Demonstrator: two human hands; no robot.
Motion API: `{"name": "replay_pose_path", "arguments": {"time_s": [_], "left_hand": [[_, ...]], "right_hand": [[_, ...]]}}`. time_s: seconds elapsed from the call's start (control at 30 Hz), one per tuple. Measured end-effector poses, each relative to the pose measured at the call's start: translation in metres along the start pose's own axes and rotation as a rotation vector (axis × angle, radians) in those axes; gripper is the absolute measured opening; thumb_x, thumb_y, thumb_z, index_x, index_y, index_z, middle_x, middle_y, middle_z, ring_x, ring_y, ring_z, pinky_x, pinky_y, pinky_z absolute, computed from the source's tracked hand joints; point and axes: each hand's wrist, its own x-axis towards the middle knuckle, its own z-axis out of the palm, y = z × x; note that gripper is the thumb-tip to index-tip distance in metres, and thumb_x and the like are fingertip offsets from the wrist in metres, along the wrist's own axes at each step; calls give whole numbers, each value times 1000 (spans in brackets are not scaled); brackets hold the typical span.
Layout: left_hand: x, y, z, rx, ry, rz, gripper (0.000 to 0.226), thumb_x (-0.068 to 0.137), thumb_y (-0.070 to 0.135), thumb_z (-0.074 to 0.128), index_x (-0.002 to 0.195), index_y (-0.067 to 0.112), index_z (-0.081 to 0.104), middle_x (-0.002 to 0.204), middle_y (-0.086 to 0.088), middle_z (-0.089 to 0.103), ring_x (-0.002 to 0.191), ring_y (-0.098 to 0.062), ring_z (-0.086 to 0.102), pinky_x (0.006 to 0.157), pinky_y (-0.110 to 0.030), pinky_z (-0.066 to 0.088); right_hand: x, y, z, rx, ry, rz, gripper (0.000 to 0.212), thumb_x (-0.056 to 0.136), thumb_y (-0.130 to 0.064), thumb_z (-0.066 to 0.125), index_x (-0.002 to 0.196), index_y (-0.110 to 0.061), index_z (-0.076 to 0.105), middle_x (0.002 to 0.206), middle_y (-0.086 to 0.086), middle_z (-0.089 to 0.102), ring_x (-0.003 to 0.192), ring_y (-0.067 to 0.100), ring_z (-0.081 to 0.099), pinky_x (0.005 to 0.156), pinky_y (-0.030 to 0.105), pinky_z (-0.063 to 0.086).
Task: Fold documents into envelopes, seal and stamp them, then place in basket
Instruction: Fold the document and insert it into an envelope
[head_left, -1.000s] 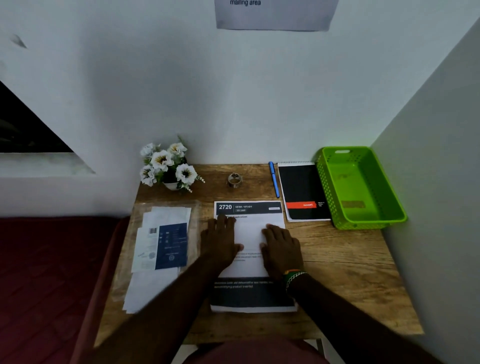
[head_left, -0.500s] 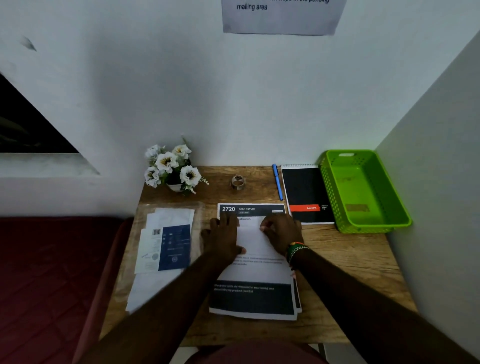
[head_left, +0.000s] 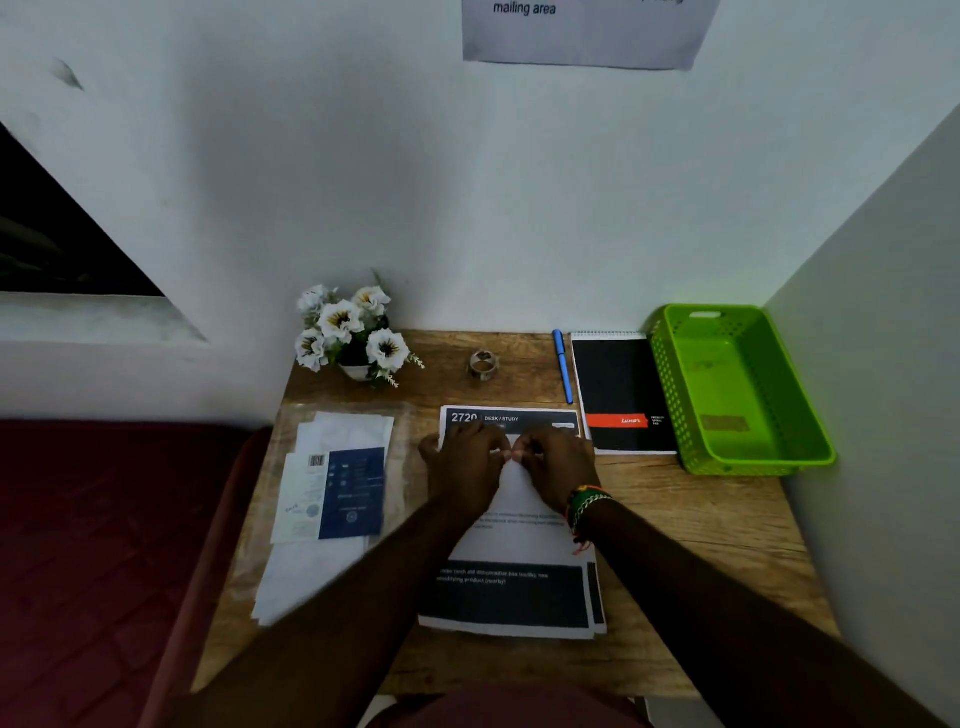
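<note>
Nearest to the camera is the bottom edge of the document stack (head_left: 511, 597), lying flat in the middle of the desk (head_left: 701, 519). It's a few printed sheets, slightly fanned at the near right corner, with a dark band at the near end, white in the middle and a dark header reading "2720 DESK / STUDY" at the far end.

Both hands sit on the upper half of it. The left hand (head_left: 462, 467) and right hand (head_left: 558, 465) have their fingers curled in, with the fingertips (head_left: 506, 454) almost meeting over the paper just below the header. Looks like they're pinching at the top sheet, but I can't tell if anything is actually lifted.

Progress-wise, I'd say this is the very start. No fold is visible in the sheet.

To the left, the envelopes (head_left: 332, 488) lie in a loose pile, apparently unused. Further back, a small tape roll (head_left: 483, 364) sits behind the document, with flowers (head_left: 353, 332) far left, and a blue pen (head_left: 563, 366) and black notebook (head_left: 621, 389) to the right. The green basket (head_left: 675, 395) in the far right corner has no envelope in it, so folding, sealing, stamping and dropping off are all still left.
</note>
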Motion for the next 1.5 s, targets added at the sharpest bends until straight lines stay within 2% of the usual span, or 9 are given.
{"name": "replay_pose_path", "arguments": {"time_s": [0.13, 0.37, 0.53, 0.7, 1.07, 1.13, 1.23, 1.4, 1.5], "left_hand": [[6, -6, -6, 18, 3, 30, 4, 92, 34, 60, 93, 37, 62, 109, 17, 60, 117, -12, 50, 105, -50, 26], [6, -57, -27, 67, -25, -58, 7, 95, 37, 57, 89, 38, 61, 108, 18, 61, 114, -12, 52, 105, -51, 21], [7, -60, -25, -196, -30, -17, 9, 91, 42, 66, 84, 38, 60, 94, 18, 65, 94, -5, 61, 92, -39, 45], [10, -58, -17, -261, -35, -47, 15, 89, 34, 68, 76, 35, 61, 85, 16, 67, 88, -8, 63, 88, -44, 52], [10, -60, -20, -216, -39, -70, 11, 91, 31, 68, 80, 31, 65, 87, 15, 67, 88, -8, 62, 87, -39, 52], [7, -59, -21, -233, -19, -50, 12, 92, 29, 67, 80, 32, 63, 87, 15, 66, 88, -7, 62, 86, -40, 52], [0, -58, -23, -300, 34, 9, 10, 92, 28, 66, 83, 32, 63, 86, 16, 65, 86, -4, 61, 84, -40, 53], [-31, -57, -30, -259, 62, 117, 6, 95, 30, 64, 91, 34, 61, 93, 15, 64, 88, -2, 60, 80, -33, 55], [-54, -62, -27, -188, 94, 183, 8, 94, 26, 66, 100, 29, 64, 105, 9, 68, 97, -7, 62, 84, -28, 54]], "right_hand": [[3, -2, 0, -18, 3, -31, 9, 91, -29, 62, 84, -33, 59, 94, -11, 60, 101, 15, 54, 99, 41, 34], [8, 6, -6, -53, 19, -43, 12, 91, -28, 62, 81, -35, 63, 92, -18, 62, 104, 11, 53, 99, 40, 31], [10, 7, -5, -31, 10, -19, 14, 92, -34, 61, 78, -37, 62, 90, -18, 62, 102, 10, 52, 96, 39, 29], [7, 16, -10, -49, 23, -2, 12, 91, -37, 63, 82, -34, 69, 93, -15, 68, 101, 12, 54, 91, 37, 28], [-4, 57, -38, -63, 88, 118, 16, 87, -24, 68, 74, -32, 66, 84, -13, 69, 96, 16, 62, 94, 37, 32], [-6, 58, -39, -29, 105, 100, 13, 86, -22, 69, 76, -30, 67, 85, -11, 70, 93, 16, 64, 94, 37, 41], [-15, 56, -42, 65, 173, 30, 14, 85, -14, 71, 78, -26, 66, 85, -7, 68, 85, 17, 64, 82, 34, 52], [-42, 61, -40, 131, 238, -32, 12, 87, -18, 72, 84, -26, 64, 83, -9, 66, 79, 11, 61, 69, 30, 49], [-62, 64, -34, 101, 246, -78, 4, 90, -21, 69, 91, -24, 66, 87, -9, 67, 80, 10, 60, 67, 25, 45]]}}
